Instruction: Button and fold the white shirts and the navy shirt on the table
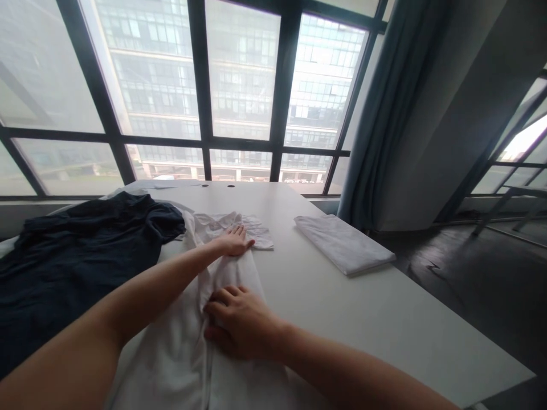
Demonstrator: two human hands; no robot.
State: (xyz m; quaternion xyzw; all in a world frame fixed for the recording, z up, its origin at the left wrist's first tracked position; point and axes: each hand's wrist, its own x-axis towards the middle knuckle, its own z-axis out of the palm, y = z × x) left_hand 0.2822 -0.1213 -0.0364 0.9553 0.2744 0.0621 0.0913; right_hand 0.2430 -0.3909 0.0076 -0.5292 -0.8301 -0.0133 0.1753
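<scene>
"Where is the cloth on your feed?"

"From my remote seat, I see the crumpled white fabric garment (239,272) lying lengthwise on the smooth white table (384,319), just right of the rumpled navy cloth garment (94,250). The flat, folded white cloth (344,244) sits well to the right of that navy garment."

"And the fingers?"

"The left hand (234,241) rests palm-down on the white garment, right of the navy one's far end, fingers extended and grasping nothing. The right hand (245,324) curls its fingers over a raised crease; the thumb is in shadow, so I can't tell whether it pinches fabric."

"What worries you?"

"Slipping. If the left palm presses too lightly during a tug, I'd expect the far end to slide and bunch."

"Anything sideways?"

"A wide leftward sweep could drag the navy garment along, since they lie so close. Uneven pulling might double the creased end under itself."
</scene>
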